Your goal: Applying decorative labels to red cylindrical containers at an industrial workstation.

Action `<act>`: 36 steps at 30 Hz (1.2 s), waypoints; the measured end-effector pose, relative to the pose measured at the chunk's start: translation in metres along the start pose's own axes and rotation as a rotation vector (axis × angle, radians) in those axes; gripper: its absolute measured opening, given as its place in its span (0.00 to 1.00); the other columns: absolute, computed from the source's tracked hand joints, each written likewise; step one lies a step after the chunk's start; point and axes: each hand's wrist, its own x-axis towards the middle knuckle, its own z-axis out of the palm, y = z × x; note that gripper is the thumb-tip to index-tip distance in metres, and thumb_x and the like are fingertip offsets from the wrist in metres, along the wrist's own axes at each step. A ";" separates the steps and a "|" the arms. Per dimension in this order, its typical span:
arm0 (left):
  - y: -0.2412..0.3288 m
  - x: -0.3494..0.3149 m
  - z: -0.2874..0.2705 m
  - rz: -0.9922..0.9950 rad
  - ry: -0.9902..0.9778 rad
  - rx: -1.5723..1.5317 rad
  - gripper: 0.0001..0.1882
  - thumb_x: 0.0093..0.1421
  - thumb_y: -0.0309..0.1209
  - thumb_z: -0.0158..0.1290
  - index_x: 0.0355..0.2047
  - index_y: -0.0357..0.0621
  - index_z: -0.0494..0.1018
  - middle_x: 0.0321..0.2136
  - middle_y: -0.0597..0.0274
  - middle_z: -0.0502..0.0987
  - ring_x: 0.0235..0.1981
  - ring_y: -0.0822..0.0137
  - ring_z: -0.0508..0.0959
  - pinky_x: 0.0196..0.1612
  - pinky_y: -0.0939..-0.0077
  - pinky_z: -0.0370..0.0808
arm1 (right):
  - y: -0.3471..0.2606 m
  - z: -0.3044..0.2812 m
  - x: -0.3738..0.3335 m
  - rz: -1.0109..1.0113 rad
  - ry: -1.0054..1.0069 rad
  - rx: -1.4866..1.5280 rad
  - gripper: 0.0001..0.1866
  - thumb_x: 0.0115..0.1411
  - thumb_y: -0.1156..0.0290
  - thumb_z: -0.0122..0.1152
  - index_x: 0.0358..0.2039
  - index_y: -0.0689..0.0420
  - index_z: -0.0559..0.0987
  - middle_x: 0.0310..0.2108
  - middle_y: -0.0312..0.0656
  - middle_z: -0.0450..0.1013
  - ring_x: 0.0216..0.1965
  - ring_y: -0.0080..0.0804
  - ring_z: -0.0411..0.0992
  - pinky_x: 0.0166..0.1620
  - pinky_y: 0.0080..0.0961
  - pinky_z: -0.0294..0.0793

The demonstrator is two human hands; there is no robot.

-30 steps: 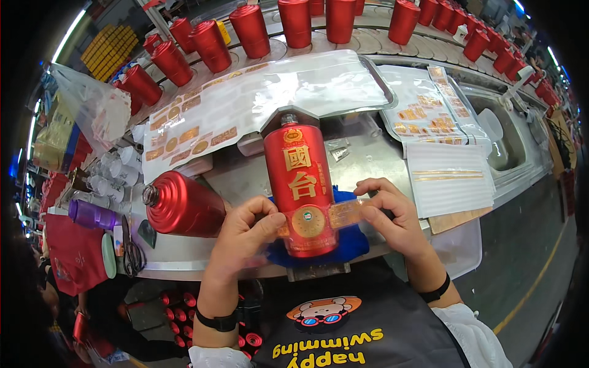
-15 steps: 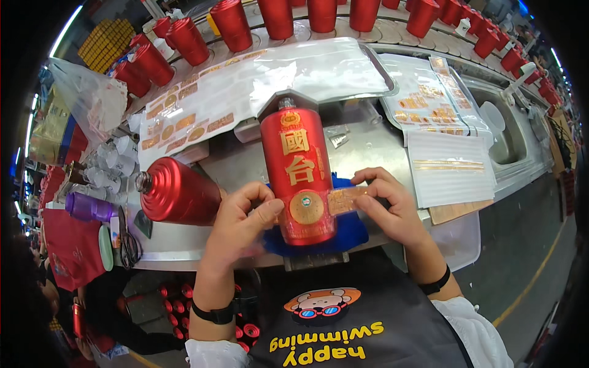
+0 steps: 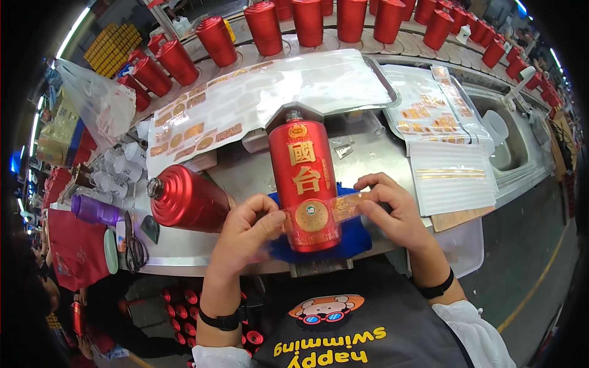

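A red bottle (image 3: 316, 236) with raised gold characters lies tilted on a blue cloth (image 3: 357, 236), its neck pointing away from me. Across its lower part stretches a clear film label strip (image 3: 347, 207) with gold print and a round gold emblem at the middle. My left hand (image 3: 253, 228) pinches the strip's left end close against the bottle's side. At the other end, the thumb and fingers of my right hand (image 3: 394, 211) grip the strip, which stands out from the bottle there. A second red bottle (image 3: 191, 200) lies just left of my left hand.
Label sheets (image 3: 208, 126) lie beyond the bottle, with more sheets (image 3: 423, 116) at the right near a sink (image 3: 512, 144). Red bottles (image 3: 265, 27) line a conveyor (image 3: 242, 55) at the back. Scissors (image 3: 134, 245) and a purple cup (image 3: 95, 210) are at the left.
The view has shifted a little, moving the whole scene slightly down and right. The conveyor bottles have moved along. Both hands keep their hold on the strip, and its right end is slightly higher.
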 end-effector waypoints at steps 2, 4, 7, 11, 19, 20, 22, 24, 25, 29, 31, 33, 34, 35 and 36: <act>0.001 0.000 -0.001 -0.010 0.004 0.006 0.08 0.61 0.32 0.54 0.29 0.43 0.69 0.24 0.71 0.72 0.25 0.81 0.67 0.29 0.87 0.62 | 0.001 0.000 0.001 -0.011 0.003 -0.008 0.06 0.59 0.72 0.59 0.29 0.62 0.76 0.41 0.41 0.71 0.30 0.21 0.67 0.33 0.18 0.67; 0.000 0.000 -0.002 -0.027 0.007 -0.001 0.08 0.61 0.32 0.54 0.29 0.43 0.69 0.24 0.70 0.72 0.25 0.81 0.67 0.29 0.87 0.62 | 0.001 -0.001 0.000 -0.015 0.002 -0.015 0.06 0.59 0.72 0.59 0.29 0.62 0.76 0.41 0.41 0.71 0.29 0.21 0.67 0.33 0.18 0.66; 0.002 0.001 0.001 -0.033 0.003 -0.020 0.08 0.61 0.32 0.55 0.29 0.43 0.69 0.24 0.71 0.72 0.26 0.81 0.68 0.29 0.87 0.63 | 0.002 -0.003 0.000 0.012 0.001 -0.010 0.07 0.59 0.72 0.59 0.29 0.62 0.76 0.41 0.41 0.71 0.30 0.21 0.67 0.33 0.18 0.66; 0.005 0.002 0.001 -0.053 -0.013 -0.026 0.08 0.61 0.32 0.55 0.29 0.43 0.68 0.24 0.71 0.71 0.26 0.82 0.68 0.30 0.87 0.64 | 0.002 -0.003 0.001 0.002 0.007 0.000 0.07 0.59 0.72 0.59 0.29 0.63 0.76 0.41 0.42 0.71 0.29 0.21 0.67 0.33 0.18 0.67; 0.002 0.002 -0.001 -0.052 -0.004 0.009 0.08 0.61 0.31 0.55 0.30 0.42 0.68 0.25 0.72 0.70 0.28 0.82 0.69 0.31 0.87 0.67 | 0.001 -0.002 -0.001 -0.008 -0.005 0.005 0.07 0.59 0.72 0.59 0.28 0.63 0.76 0.41 0.42 0.71 0.29 0.20 0.66 0.33 0.18 0.66; 0.002 0.001 -0.001 -0.053 -0.003 0.008 0.08 0.61 0.31 0.55 0.30 0.42 0.68 0.25 0.72 0.70 0.28 0.82 0.69 0.31 0.87 0.67 | 0.001 -0.002 -0.001 -0.002 -0.003 0.011 0.07 0.59 0.72 0.59 0.28 0.63 0.76 0.41 0.42 0.71 0.29 0.20 0.66 0.33 0.18 0.66; 0.001 0.001 -0.001 -0.047 -0.005 -0.012 0.08 0.61 0.31 0.55 0.30 0.42 0.68 0.25 0.71 0.70 0.27 0.81 0.69 0.31 0.87 0.67 | -0.002 -0.002 -0.002 0.008 -0.001 0.017 0.07 0.59 0.72 0.59 0.28 0.63 0.75 0.41 0.42 0.71 0.28 0.20 0.66 0.32 0.18 0.66; -0.002 0.002 -0.001 -0.052 -0.001 -0.006 0.07 0.61 0.31 0.54 0.31 0.42 0.68 0.25 0.71 0.70 0.26 0.81 0.69 0.31 0.86 0.67 | -0.008 -0.002 -0.001 0.099 -0.027 0.038 0.07 0.58 0.74 0.57 0.25 0.62 0.76 0.42 0.48 0.70 0.43 0.29 0.68 0.44 0.23 0.65; -0.004 0.002 -0.001 -0.055 0.003 0.001 0.07 0.62 0.31 0.53 0.31 0.42 0.68 0.25 0.71 0.70 0.26 0.80 0.68 0.31 0.85 0.66 | -0.007 -0.002 0.000 0.105 -0.028 0.037 0.07 0.58 0.74 0.57 0.25 0.62 0.76 0.42 0.48 0.70 0.43 0.29 0.68 0.44 0.23 0.65; -0.012 0.003 -0.004 0.061 0.067 -0.027 0.08 0.63 0.33 0.50 0.36 0.41 0.68 0.29 0.67 0.72 0.31 0.77 0.69 0.39 0.80 0.67 | 0.001 -0.003 -0.001 0.058 -0.041 -0.014 0.06 0.58 0.73 0.58 0.27 0.63 0.75 0.41 0.46 0.71 0.37 0.27 0.68 0.39 0.21 0.66; -0.015 0.001 0.009 0.181 0.240 0.005 0.19 0.62 0.40 0.52 0.46 0.40 0.66 0.41 0.60 0.70 0.43 0.73 0.69 0.50 0.75 0.65 | 0.005 -0.004 0.000 0.022 -0.029 -0.019 0.06 0.58 0.72 0.59 0.29 0.63 0.76 0.40 0.44 0.71 0.31 0.25 0.68 0.35 0.19 0.67; -0.030 0.001 0.019 0.298 0.281 0.143 0.26 0.61 0.44 0.54 0.50 0.37 0.63 0.45 0.57 0.68 0.47 0.68 0.69 0.53 0.72 0.64 | 0.006 -0.005 0.000 -0.007 -0.043 -0.023 0.06 0.58 0.73 0.58 0.32 0.63 0.76 0.40 0.44 0.71 0.36 0.27 0.69 0.38 0.21 0.67; -0.034 0.001 0.023 0.422 0.324 0.286 0.34 0.59 0.48 0.56 0.55 0.35 0.59 0.50 0.53 0.65 0.51 0.64 0.69 0.56 0.69 0.64 | 0.005 -0.006 0.000 -0.005 -0.043 -0.023 0.06 0.58 0.73 0.58 0.32 0.63 0.76 0.40 0.44 0.71 0.36 0.27 0.69 0.38 0.21 0.67; -0.034 -0.001 0.029 0.421 0.323 0.285 0.34 0.59 0.48 0.56 0.55 0.35 0.59 0.50 0.53 0.65 0.51 0.64 0.69 0.56 0.69 0.64 | 0.004 -0.008 0.000 0.023 -0.018 -0.039 0.07 0.56 0.75 0.58 0.35 0.62 0.76 0.41 0.44 0.71 0.39 0.30 0.69 0.40 0.23 0.68; -0.034 0.000 0.034 0.416 0.303 0.276 0.40 0.57 0.51 0.57 0.57 0.34 0.56 0.52 0.51 0.63 0.54 0.61 0.65 0.58 0.67 0.61 | 0.004 -0.009 -0.001 0.054 0.008 -0.056 0.10 0.55 0.77 0.57 0.39 0.62 0.77 0.42 0.45 0.71 0.43 0.34 0.69 0.43 0.25 0.68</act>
